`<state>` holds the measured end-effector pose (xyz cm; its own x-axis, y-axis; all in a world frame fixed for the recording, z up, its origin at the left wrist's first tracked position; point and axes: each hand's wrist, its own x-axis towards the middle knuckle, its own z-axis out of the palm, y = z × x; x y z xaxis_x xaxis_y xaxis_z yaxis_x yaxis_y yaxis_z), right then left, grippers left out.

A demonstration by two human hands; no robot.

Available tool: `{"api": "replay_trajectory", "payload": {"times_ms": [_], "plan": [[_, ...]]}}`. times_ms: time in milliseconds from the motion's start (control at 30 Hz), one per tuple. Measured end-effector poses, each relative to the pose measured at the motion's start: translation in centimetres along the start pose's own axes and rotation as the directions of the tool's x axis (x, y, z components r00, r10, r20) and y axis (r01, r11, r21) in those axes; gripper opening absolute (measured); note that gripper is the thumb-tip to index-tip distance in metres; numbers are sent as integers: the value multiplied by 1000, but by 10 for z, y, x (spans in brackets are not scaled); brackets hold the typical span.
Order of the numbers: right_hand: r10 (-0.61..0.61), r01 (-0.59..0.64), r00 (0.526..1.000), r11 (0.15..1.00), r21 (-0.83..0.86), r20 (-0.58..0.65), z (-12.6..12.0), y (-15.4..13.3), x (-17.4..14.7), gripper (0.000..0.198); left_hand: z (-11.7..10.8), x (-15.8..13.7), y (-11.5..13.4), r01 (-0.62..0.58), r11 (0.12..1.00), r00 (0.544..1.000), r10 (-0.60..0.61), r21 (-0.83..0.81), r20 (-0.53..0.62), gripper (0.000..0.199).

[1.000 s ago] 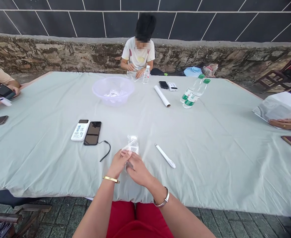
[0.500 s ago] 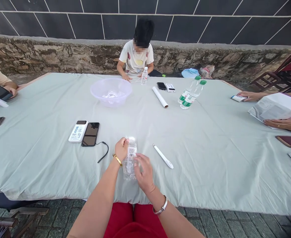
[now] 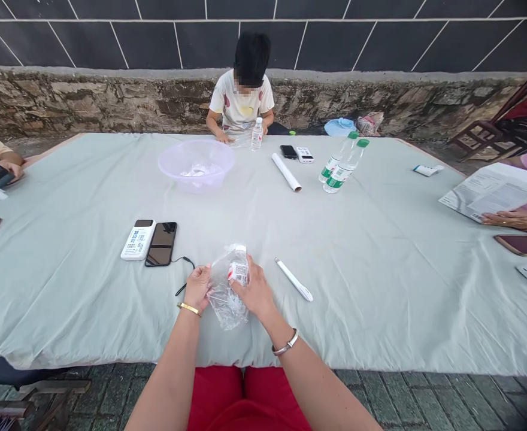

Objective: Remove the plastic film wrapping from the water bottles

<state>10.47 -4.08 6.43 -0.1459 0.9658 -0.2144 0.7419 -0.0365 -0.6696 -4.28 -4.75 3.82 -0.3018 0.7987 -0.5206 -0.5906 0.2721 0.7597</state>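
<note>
In front of me a small clear bottle (image 3: 238, 273) with a white cap and a red-and-white label lies on the cloth. Crumpled clear plastic wrap (image 3: 228, 305) surrounds or lies against it. My right hand (image 3: 255, 288) is closed around the bottle from the right side. On the left, my left hand (image 3: 198, 286) pinches an edge of the wrap and holds it out from the bottle. A white pen-like utility knife (image 3: 294, 279) lies just right of my right hand. To the left lie a black phone (image 3: 161, 244) with a wrist strap and a white power bank (image 3: 138, 240).
A translucent purple basin (image 3: 164, 161) holds crumpled clear plastic. Beyond stand two green-capped bottles (image 3: 339, 170) and a small bottle (image 3: 257, 134), near a white roll (image 3: 285, 172). A person (image 3: 243, 102) sits opposite; others sit at both sides, one holding a white box (image 3: 492, 190).
My left hand has moved left and down, pulling the plastic wrap out sideways. My right hand has moved up and closed on the bottle. The person at right let go of the small white device.
</note>
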Motion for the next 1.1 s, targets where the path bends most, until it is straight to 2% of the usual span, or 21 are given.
{"api": "replay_trajectory", "payload": {"times_ms": [100,200,267,400,467,567,667,767,867,967,1100], "plan": [[-6,2,999,992,-128,-32,6,-9,0,71,5,-5,3,-7,999,1000,6,38,18,39],[11,-10,1000,985,-170,5,7,-15,4,80,10,-6,7,-45,998,999,44,39,29,39],[36,-32,999,990,-141,26,4,-11,7,87,10,-5,9,-58,998,998,58,22,1,39],[39,-39,999,999,-1,0,-3,6,11,84,9,-6,7,-16,1000,1000,16,-18,-12,37],[37,-36,999,995,89,-11,-3,13,14,84,14,-11,5,30,998,999,-28,-61,41,34],[82,-74,996,973,219,-28,-2,17,19,74,29,-20,2,161,964,971,-116,-211,208,30],[103,-87,992,976,199,-72,-2,14,26,68,40,-28,1,284,903,924,-169,-322,342,23],[118,-106,991,981,161,-67,-2,13,32,74,38,-28,3,315,872,918,-180,-374,353,16],[103,-86,993,969,233,-59,-3,15,36,78,27,-25,10,283,866,938,-159,-413,309,14],[90,-76,994,975,208,-59,-8,14,37,77,22,-25,17,240,919,947,-151,-314,283,22],[63,-62,987,998,16,-149,-23,2,38,76,20,-31,19,143,989,973,-134,-35,185,41]]}}
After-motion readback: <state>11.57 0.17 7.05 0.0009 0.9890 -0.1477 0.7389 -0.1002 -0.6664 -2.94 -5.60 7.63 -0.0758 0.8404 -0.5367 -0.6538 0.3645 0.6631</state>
